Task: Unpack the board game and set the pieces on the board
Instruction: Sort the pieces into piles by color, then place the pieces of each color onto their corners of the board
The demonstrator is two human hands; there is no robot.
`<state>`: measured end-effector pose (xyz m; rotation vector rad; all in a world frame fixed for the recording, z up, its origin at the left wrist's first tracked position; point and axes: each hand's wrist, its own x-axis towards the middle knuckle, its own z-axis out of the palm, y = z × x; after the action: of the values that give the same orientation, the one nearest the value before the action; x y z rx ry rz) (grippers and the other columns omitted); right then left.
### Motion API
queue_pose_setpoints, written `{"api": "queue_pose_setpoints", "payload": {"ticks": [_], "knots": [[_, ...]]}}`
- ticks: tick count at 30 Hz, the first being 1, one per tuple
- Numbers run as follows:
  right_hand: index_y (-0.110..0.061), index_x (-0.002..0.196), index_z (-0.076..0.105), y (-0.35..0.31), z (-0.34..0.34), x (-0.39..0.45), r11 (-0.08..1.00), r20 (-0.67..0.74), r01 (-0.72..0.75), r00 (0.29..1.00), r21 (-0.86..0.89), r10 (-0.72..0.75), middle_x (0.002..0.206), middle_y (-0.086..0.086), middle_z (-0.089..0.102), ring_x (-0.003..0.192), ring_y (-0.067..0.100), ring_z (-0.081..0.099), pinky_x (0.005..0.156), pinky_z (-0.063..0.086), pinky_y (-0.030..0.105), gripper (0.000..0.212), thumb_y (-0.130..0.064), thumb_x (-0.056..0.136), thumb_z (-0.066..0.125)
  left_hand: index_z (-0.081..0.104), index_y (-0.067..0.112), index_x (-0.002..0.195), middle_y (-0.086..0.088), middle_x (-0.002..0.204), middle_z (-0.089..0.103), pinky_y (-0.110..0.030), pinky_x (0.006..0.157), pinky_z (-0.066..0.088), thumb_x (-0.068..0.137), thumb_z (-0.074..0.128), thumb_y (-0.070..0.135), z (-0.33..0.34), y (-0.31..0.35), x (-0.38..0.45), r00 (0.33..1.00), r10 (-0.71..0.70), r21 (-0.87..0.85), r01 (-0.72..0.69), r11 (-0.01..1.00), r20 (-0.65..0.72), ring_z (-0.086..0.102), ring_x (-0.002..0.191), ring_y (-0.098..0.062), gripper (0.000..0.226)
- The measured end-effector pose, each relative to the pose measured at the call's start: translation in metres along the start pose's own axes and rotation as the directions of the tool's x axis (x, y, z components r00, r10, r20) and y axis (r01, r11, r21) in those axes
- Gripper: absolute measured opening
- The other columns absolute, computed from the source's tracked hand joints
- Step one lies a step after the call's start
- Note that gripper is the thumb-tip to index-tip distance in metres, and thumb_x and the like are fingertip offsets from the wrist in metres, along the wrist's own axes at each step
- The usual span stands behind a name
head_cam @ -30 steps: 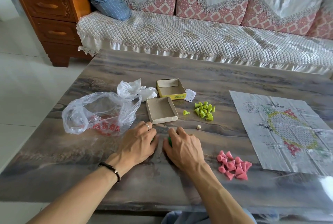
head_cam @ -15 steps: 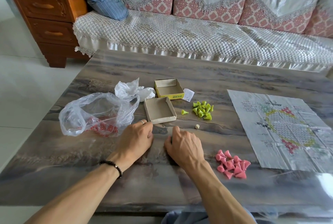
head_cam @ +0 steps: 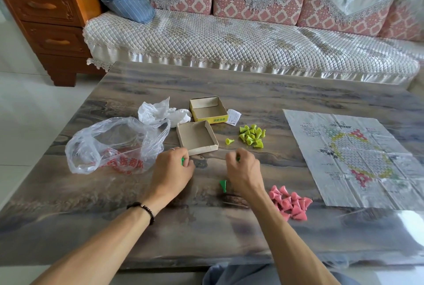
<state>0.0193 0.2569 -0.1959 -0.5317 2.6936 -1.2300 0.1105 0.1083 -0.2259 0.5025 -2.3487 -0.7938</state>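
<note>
Centre frame, the left hand point(head_cam: 171, 170) curls round a green peg point(head_cam: 182, 161) and the right hand point(head_cam: 243, 170) pinches another; a third green peg point(head_cam: 223, 185) lies between the wrists. Yellow pegs point(head_cam: 251, 135) sit above the right hand, pink pegs point(head_cam: 289, 202) lower right, the paper board point(head_cam: 353, 158) at right. The pegs look light, hard and likely to tip; pinch each at its narrow top
</note>
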Motion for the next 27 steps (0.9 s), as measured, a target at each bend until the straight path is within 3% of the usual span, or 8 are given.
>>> {"api": "queue_pose_setpoints", "payload": {"ticks": [4,8,12,14,19,27], "knots": [[-0.015,0.057,0.035,0.002,-0.015,0.007,0.962,-0.026,-0.121,0.991,0.245,0.131,0.053,0.000,0.037,0.055,0.019,0.033,0.054,0.031,0.034,0.027,-0.028,0.080,0.041,0.036,0.017,0.049,0.004,0.046,0.037,-0.019,0.043,0.027,0.071,0.073,0.002,0.006,0.019,0.008,0.970,-0.243,-0.171,0.238,0.956,-0.007,0.033,0.046,-0.012,0.045],[-0.012,0.055,0.034,0.009,-0.033,0.010,0.992,-0.075,-0.080,0.993,0.094,0.088,0.054,0.003,0.040,0.056,0.020,0.032,0.055,0.028,0.034,0.034,-0.021,0.086,0.044,0.038,0.014,0.048,-0.004,0.050,0.047,-0.021,0.047,0.033,0.066,0.071,0.001,0.016,0.038,0.019,0.939,-0.341,-0.310,0.339,0.888,0.050,0.040,0.046,-0.008,0.040],[-0.015,0.053,0.029,0.019,-0.057,0.020,0.994,-0.138,-0.073,0.987,0.076,0.083,0.052,-0.001,0.033,0.054,0.017,0.028,0.050,0.023,0.033,0.038,-0.018,0.087,0.044,0.039,0.016,0.049,-0.009,0.054,0.054,-0.024,0.052,0.037,0.067,0.073,0.004,0.033,0.059,0.028,0.931,-0.348,-0.349,0.364,0.864,0.111,0.044,0.049,-0.007,0.041],[-0.016,0.053,0.027,0.028,-0.072,0.031,0.994,-0.179,-0.076,0.980,0.080,0.089,0.051,-0.002,0.030,0.052,0.014,0.026,0.047,0.021,0.031,0.038,-0.017,0.086,0.044,0.038,0.017,0.048,-0.010,0.055,0.053,-0.027,0.055,0.037,0.066,0.074,0.004,0.045,0.074,0.036,0.930,-0.343,-0.367,0.368,0.854,0.133,0.044,0.052,-0.014,0.042],[-0.014,0.053,0.029,0.049,-0.118,0.060,0.993,-0.268,-0.104,0.956,0.055,0.115,0.051,-0.001,0.031,0.049,0.015,0.027,0.047,0.020,0.030,0.037,-0.015,0.087,0.045,0.038,0.017,0.050,-0.001,0.053,0.047,-0.022,0.043,0.034,0.066,0.071,0.000,0.094,0.125,0.068,0.924,-0.311,-0.419,0.378,0.826,0.221,0.037,0.040,-0.005,0.041],[-0.010,0.056,0.032,0.110,-0.185,0.128,0.979,-0.389,-0.202,0.902,0.005,0.188,0.052,0.002,0.035,0.048,0.016,0.031,0.042,0.026,0.029,0.035,-0.015,0.089,0.043,0.040,0.016,0.049,0.003,0.046,0.041,-0.025,0.042,0.026,0.062,0.071,0.004,0.202,0.198,0.136,0.939,-0.198,-0.374,0.297,0.879,0.281,0.035,0.045,-0.013,0.035]]}}
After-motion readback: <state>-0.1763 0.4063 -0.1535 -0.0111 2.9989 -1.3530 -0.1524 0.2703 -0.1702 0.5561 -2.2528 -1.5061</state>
